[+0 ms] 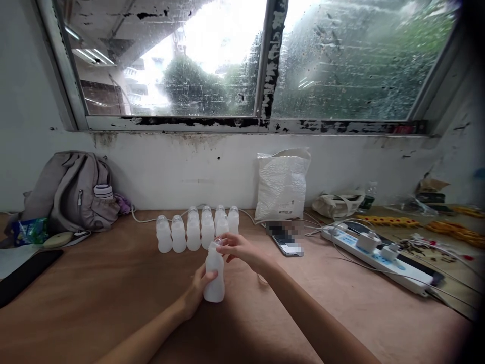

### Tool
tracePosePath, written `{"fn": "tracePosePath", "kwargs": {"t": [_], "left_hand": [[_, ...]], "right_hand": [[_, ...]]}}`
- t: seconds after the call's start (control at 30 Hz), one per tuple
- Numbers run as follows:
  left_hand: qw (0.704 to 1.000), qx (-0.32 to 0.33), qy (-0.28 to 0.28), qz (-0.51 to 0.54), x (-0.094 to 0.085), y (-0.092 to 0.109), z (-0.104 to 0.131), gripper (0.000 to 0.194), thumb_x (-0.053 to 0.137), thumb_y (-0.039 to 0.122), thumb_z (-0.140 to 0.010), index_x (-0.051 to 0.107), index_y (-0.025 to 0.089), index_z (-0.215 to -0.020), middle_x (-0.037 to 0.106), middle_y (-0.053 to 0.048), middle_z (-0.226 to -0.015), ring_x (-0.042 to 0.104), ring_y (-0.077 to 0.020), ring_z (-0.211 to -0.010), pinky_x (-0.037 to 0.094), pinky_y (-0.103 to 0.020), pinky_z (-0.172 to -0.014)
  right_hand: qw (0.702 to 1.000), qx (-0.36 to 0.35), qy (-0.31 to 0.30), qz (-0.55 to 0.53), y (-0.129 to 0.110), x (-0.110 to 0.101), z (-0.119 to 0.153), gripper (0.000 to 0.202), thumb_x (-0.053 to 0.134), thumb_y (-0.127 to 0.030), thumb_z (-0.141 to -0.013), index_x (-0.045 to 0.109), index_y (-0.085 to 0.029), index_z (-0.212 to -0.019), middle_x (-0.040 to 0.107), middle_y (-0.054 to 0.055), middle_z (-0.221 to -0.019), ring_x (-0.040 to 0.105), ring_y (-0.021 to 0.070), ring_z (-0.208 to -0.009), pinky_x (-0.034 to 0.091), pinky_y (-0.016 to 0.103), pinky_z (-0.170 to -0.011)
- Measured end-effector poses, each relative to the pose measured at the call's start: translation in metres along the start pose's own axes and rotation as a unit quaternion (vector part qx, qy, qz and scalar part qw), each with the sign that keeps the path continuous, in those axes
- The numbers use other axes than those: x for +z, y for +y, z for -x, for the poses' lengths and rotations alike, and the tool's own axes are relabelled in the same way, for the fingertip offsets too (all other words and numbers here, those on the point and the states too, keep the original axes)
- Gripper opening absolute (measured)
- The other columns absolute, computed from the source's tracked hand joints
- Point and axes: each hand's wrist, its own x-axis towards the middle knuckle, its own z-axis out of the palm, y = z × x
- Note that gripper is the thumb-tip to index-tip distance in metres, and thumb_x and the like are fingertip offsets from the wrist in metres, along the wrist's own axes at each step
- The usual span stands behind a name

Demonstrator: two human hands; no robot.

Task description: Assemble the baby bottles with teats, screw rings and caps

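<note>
A frosted white bottle [215, 283] is held a little tilted in front of me. My left hand [197, 287] wraps round its body from the left, thumb across the front. At the top, the fingers of my right hand [238, 249] close on the clear cap [216, 241] at the bottle's neck. Whether the cap is seated on the neck I cannot tell. Just beyond stand several similar frosted bottles [193, 232] with clear domed caps, upright in a loose group; my right hand hides the lower part of those at the right.
Left on the brown table [113, 303] are a grey backpack [71, 192] and a black flat object [28, 278]. A white padded bag [282, 187] leans on the wall behind a phone [286, 240]. To the right lies a power strip [379, 258] with plugs and trailing cables.
</note>
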Motion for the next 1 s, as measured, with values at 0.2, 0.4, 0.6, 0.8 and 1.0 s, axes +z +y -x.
{"fn": "tracePosePath", "kwargs": {"t": [0.2,0.4,0.6,0.8,1.0], "left_hand": [[0.992,-0.033,-0.004,0.119,0.001,0.004,-0.002,0.031,0.056,0.035,-0.074,0.056,0.016,-0.099,0.055,-0.003,-0.079,0.052,-0.0156,-0.074,0.04,-0.025,-0.064],[0.987,-0.085,-0.007,0.139,-0.006,0.002,-0.002,0.034,0.051,0.042,-0.075,0.057,0.011,-0.089,0.057,-0.006,-0.075,0.052,-0.0131,-0.058,0.039,-0.025,-0.051],[0.974,-0.13,-0.045,0.18,-0.012,0.004,-0.003,0.04,0.042,0.042,-0.079,0.057,0.007,-0.086,0.055,-0.006,-0.068,0.051,-0.0119,-0.049,0.035,-0.023,-0.043],[0.963,-0.164,-0.092,0.194,-0.018,0.004,-0.005,0.048,0.04,0.045,-0.077,0.056,0.006,-0.101,0.056,-0.005,-0.066,0.052,-0.0128,-0.047,0.035,-0.022,-0.038],[0.96,-0.174,-0.121,0.183,-0.02,0.001,-0.004,0.051,0.037,0.045,-0.079,0.056,0.004,-0.103,0.057,-0.006,-0.066,0.052,-0.0125,-0.045,0.035,-0.021,-0.036]], "right_hand": [[0.999,-0.004,-0.006,-0.037,-0.002,-0.005,-0.003,0.035,0.068,-0.031,-0.063,0.061,-0.019,-0.096,0.06,0.003,-0.084,0.056,0.0155,-0.077,0.044,0.026,-0.063],[0.998,-0.019,-0.048,-0.032,0.0,-0.015,-0.002,0.036,0.067,-0.025,-0.064,0.061,-0.019,-0.098,0.061,0.003,-0.091,0.056,0.0173,-0.085,0.044,0.029,-0.071],[0.993,-0.043,-0.092,-0.053,0.003,-0.02,-0.003,0.035,0.069,-0.021,-0.062,0.06,-0.017,-0.096,0.062,0.004,-0.092,0.056,0.0188,-0.092,0.041,0.034,-0.081],[0.989,-0.035,-0.143,-0.027,0.002,-0.026,-0.002,0.036,0.068,-0.02,-0.065,0.057,-0.017,-0.099,0.061,0.004,-0.095,0.055,0.0165,-0.092,0.04,0.03,-0.08],[0.989,-0.002,-0.141,0.052,0.002,-0.032,-0.002,0.042,0.072,-0.031,-0.062,0.058,-0.019,-0.1,0.06,0.001,-0.08,0.056,0.0127,-0.073,0.044,0.027,-0.07]]}}
